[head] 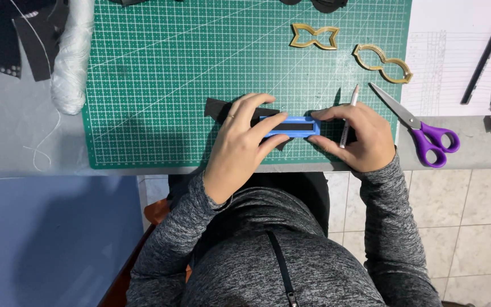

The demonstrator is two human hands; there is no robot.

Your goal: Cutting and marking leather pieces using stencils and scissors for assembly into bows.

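Observation:
A blue rectangular frame template lies on a strip of black fabric on the green cutting mat. My left hand presses on the template's left end, fingers over the fabric. At the template's right end my right hand steadies it and holds a thin white pencil upright between the fingers.
Two tan outline templates lie at the mat's far right. Purple-handled scissors rest right of my right hand. A sheet of paper with a black pen is at right. White thread and black fabric pieces lie at left.

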